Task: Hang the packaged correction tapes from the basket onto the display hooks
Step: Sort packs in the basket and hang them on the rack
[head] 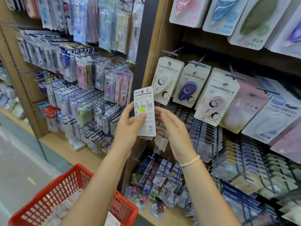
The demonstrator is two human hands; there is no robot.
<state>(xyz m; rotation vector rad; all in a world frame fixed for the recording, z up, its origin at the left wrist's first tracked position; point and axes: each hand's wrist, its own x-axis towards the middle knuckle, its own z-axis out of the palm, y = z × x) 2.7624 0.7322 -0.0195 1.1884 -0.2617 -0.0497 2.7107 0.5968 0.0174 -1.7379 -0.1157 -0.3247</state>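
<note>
Packaging is held upright with its printed back toward the camera: one correction tape card (144,111) is pinched by the left hand (130,126), thumb pressed on the card face. The right hand (171,128) hovers just beside the card, fingers loosely spread, gripping nothing. More packs lie in the red basket (68,191) below. The hang hole at the card's top should be aligned with a free display hook (171,52), then the card slid on level, likely steadied by the right hand.
</note>
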